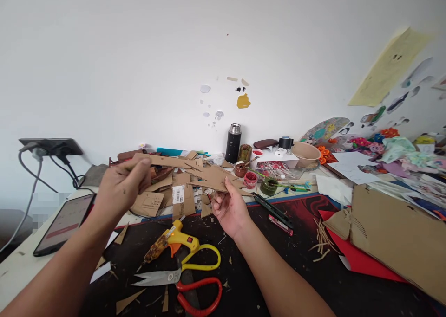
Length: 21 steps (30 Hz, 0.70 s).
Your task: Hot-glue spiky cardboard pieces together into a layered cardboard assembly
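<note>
My left hand (127,184) is closed in a pinch on a narrow cardboard strip (170,162) that stretches to the right. Lower and further right, my right hand (232,208) grips a pointed, cut cardboard piece (214,177) between thumb and fingers. The strip's far end comes close to this piece; whether they touch or join I cannot tell. Below my hands lie a yellow hot glue gun (174,239) and scissors (174,277) with one yellow and one red handle, blades apart. A dark green utility knife (272,210) rests to the right of my right hand.
Cardboard scraps (183,198) are heaped behind my hands. A black flask (233,144), paint jars (250,180) and a beige bowl (305,152) stand along the wall. At left lies a phone (64,224) near plugged cables. A large cardboard sheet (397,238) covers red paper at right.
</note>
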{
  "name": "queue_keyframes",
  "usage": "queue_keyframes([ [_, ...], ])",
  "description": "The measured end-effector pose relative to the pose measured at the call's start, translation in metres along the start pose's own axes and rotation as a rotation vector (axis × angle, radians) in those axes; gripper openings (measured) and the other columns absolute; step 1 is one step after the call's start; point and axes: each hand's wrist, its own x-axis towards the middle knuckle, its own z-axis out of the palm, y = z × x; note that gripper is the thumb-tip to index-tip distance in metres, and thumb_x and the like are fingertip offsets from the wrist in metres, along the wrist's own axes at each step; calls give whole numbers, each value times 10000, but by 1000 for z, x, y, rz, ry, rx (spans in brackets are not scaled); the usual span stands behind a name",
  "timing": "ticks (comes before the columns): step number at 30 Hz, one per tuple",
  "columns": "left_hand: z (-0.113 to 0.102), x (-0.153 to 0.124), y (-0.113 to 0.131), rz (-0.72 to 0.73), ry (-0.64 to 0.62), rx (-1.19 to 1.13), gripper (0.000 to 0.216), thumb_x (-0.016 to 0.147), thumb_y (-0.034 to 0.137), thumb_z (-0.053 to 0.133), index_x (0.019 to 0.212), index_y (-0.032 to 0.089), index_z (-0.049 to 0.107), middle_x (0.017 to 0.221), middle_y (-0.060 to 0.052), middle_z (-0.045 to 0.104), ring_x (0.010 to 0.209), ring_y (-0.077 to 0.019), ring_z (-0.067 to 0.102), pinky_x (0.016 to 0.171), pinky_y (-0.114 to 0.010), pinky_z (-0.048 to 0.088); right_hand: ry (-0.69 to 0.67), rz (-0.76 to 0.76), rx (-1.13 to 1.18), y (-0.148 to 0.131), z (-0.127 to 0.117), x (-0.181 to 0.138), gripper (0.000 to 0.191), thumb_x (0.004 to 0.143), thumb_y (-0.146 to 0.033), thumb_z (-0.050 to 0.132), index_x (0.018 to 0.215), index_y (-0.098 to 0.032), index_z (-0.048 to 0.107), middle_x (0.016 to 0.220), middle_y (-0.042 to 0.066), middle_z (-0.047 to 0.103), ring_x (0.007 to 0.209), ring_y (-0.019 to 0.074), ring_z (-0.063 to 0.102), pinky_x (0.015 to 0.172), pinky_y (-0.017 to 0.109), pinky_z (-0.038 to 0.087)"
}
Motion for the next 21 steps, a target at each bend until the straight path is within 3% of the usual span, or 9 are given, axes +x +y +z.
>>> queue_keyframes([
  [2,5,-1,2,17,-117,51,529,1064,557,533,651,231,476,591,30,420,575,-135,373,545,-299,318,-28,36,12,-1,-1,0,482,1051,-518,773,725,-217,584,474,-70,511,380,91,434,396,182,304],
  [7,18,-1,-9,174,-562,313,499,1029,579,521,669,233,535,605,15,518,595,-163,454,596,-298,357,-80,159,-1,-4,-2,0,534,1105,-518,709,696,-202,574,441,-88,420,369,76,363,373,181,237],
  [10,22,-3,-21,125,-755,375,275,993,475,585,948,265,757,822,-32,757,709,-219,649,678,-308,454,-112,173,-4,-3,-3,1,535,1096,-511,720,688,-203,566,438,-94,402,369,73,341,376,180,230],
  [12,21,-5,-25,111,-767,348,356,957,489,658,1236,306,780,1080,-69,836,875,-266,748,760,-325,527,-120,177,-15,-2,-4,2,526,1087,-507,731,690,-200,573,441,-95,402,373,73,344,377,182,228],
  [14,17,-6,-21,125,-737,286,485,937,567,718,1342,301,757,1206,-97,834,981,-295,772,816,-342,568,-126,172,-28,-1,-6,4,511,1054,-511,774,699,-202,575,449,-97,406,381,74,348,380,183,228],
  [18,8,-7,0,155,-740,88,441,1026,640,645,1187,254,784,1110,-75,830,959,-268,763,838,-336,589,-148,145,-41,1,-10,7,530,990,-523,844,693,-233,514,469,-102,410,394,85,343,393,193,250],
  [21,7,-8,10,178,-579,22,411,1060,629,626,1094,242,761,1037,-55,815,906,-241,748,811,-331,587,-139,162,-52,2,-10,7,545,1035,-523,785,674,-240,491,464,-94,407,391,93,345,391,203,260],
])
